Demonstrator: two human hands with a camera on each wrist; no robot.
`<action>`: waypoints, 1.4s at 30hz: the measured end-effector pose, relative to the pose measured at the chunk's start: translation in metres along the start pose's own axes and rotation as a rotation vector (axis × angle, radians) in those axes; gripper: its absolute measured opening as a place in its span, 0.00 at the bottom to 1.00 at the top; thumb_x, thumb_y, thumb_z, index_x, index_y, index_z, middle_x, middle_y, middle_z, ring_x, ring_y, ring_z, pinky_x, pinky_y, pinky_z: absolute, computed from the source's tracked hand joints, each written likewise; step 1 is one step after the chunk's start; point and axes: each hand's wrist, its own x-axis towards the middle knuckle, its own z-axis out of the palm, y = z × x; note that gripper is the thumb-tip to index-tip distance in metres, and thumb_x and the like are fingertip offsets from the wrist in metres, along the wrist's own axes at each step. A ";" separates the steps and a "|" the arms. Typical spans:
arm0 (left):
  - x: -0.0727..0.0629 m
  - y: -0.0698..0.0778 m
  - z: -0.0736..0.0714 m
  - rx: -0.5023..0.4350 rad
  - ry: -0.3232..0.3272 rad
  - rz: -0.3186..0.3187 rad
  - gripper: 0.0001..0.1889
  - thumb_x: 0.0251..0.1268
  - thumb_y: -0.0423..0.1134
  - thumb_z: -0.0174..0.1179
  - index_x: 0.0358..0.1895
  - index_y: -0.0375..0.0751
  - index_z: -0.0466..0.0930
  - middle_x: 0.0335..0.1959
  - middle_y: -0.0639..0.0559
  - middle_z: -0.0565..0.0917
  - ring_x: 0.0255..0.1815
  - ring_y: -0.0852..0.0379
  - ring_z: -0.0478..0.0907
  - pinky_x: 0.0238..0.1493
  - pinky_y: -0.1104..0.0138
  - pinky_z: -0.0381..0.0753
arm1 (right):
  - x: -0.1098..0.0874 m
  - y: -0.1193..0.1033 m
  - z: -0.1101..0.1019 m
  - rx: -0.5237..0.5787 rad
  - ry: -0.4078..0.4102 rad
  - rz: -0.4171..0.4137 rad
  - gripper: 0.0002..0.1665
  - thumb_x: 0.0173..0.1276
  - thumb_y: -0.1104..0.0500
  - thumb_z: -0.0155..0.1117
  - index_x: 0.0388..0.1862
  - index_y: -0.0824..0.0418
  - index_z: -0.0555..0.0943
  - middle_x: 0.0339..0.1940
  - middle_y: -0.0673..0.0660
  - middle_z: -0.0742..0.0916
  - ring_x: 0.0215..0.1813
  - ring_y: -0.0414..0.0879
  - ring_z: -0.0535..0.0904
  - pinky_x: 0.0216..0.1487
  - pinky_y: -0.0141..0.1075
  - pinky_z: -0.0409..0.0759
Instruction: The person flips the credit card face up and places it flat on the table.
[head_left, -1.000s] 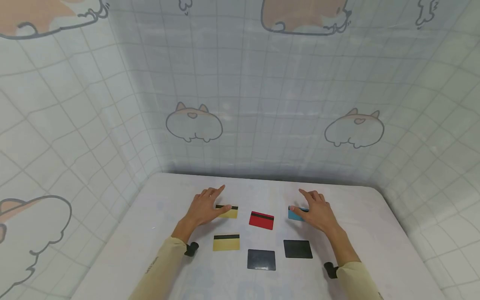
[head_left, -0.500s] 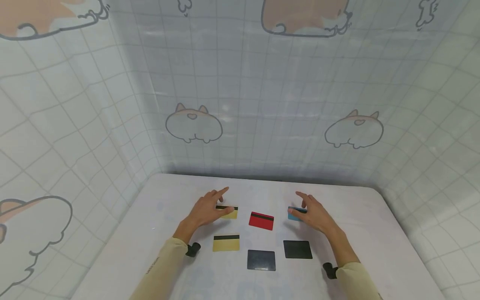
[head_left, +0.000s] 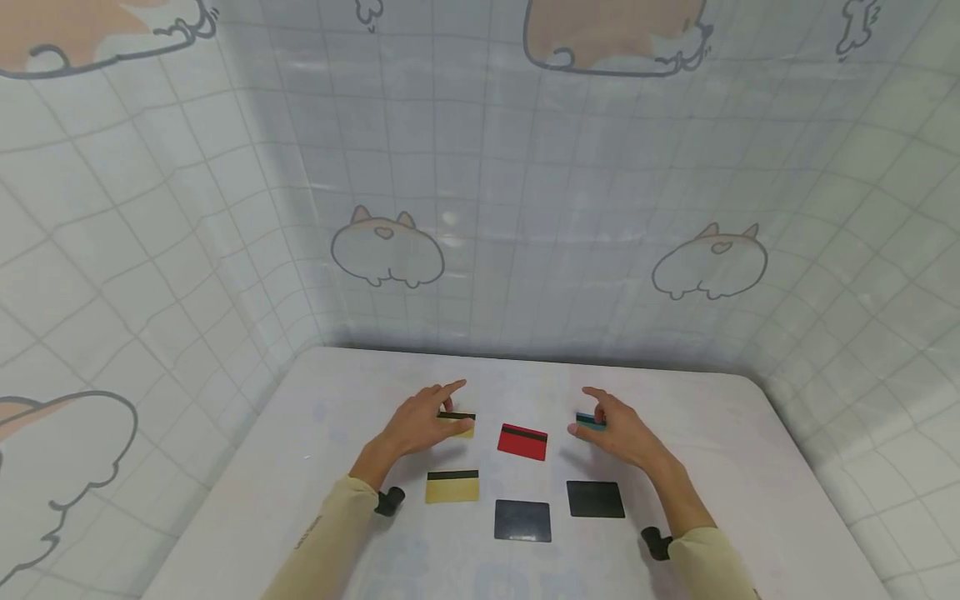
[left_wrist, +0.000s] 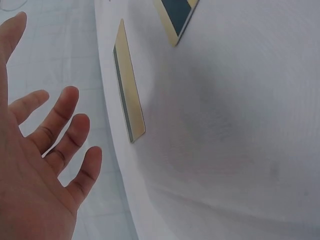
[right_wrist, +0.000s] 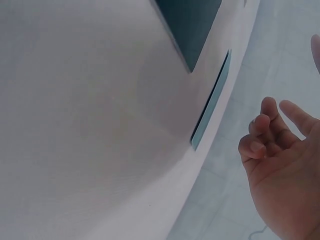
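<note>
Closest in, a dark navy card [head_left: 522,521] lies flat on the white surface [head_left: 750,467]. Like the other cards, it should be light, stiff and rather slick, and so thin that it is best raised by a nail under one edge, then pinched by opposite edges. Level with it, the left sleeve [head_left: 322,537] carries lettering too small to read. Slightly beyond lie a black card [head_left: 596,499] and a striped yellow card [head_left: 452,487], with no writing I can make out. Farther on, a red card [head_left: 522,442] sits askew between the hands. The left hand [head_left: 412,423] hovers over the far yellow card [left_wrist: 128,82], fingers loosely spread and holding nothing; the right hand [head_left: 624,433] hangs over the blue card [right_wrist: 213,102], forefinger extended, other fingers loosely bent round nothing. Behind, the gridded backdrop [head_left: 495,167] shows cartoon dogs, no brand
</note>
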 end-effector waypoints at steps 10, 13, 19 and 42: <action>0.001 0.005 0.002 0.001 -0.017 0.010 0.45 0.58 0.74 0.60 0.77 0.63 0.61 0.44 0.53 0.80 0.42 0.58 0.70 0.47 0.58 0.72 | 0.001 -0.008 0.005 0.012 -0.028 0.017 0.52 0.58 0.32 0.72 0.74 0.57 0.67 0.35 0.54 0.78 0.33 0.45 0.73 0.33 0.38 0.73; 0.002 0.007 0.004 -0.002 -0.023 0.020 0.45 0.57 0.73 0.60 0.77 0.63 0.61 0.43 0.54 0.79 0.42 0.58 0.70 0.47 0.59 0.71 | 0.002 -0.009 0.007 0.009 -0.038 0.024 0.52 0.58 0.33 0.73 0.74 0.57 0.67 0.34 0.52 0.77 0.33 0.44 0.72 0.32 0.38 0.73; 0.004 0.010 0.005 0.016 -0.043 0.048 0.44 0.58 0.73 0.61 0.77 0.61 0.62 0.41 0.57 0.78 0.42 0.59 0.69 0.44 0.60 0.71 | 0.002 -0.012 0.011 0.016 -0.045 0.025 0.51 0.57 0.35 0.75 0.74 0.55 0.67 0.33 0.52 0.77 0.33 0.44 0.72 0.31 0.38 0.73; 0.012 0.016 0.020 0.153 -0.083 0.117 0.41 0.57 0.71 0.62 0.73 0.60 0.70 0.35 0.61 0.75 0.41 0.61 0.68 0.47 0.59 0.71 | 0.004 -0.026 0.025 -0.011 -0.121 0.055 0.47 0.52 0.38 0.80 0.68 0.52 0.75 0.37 0.52 0.79 0.37 0.45 0.74 0.35 0.38 0.75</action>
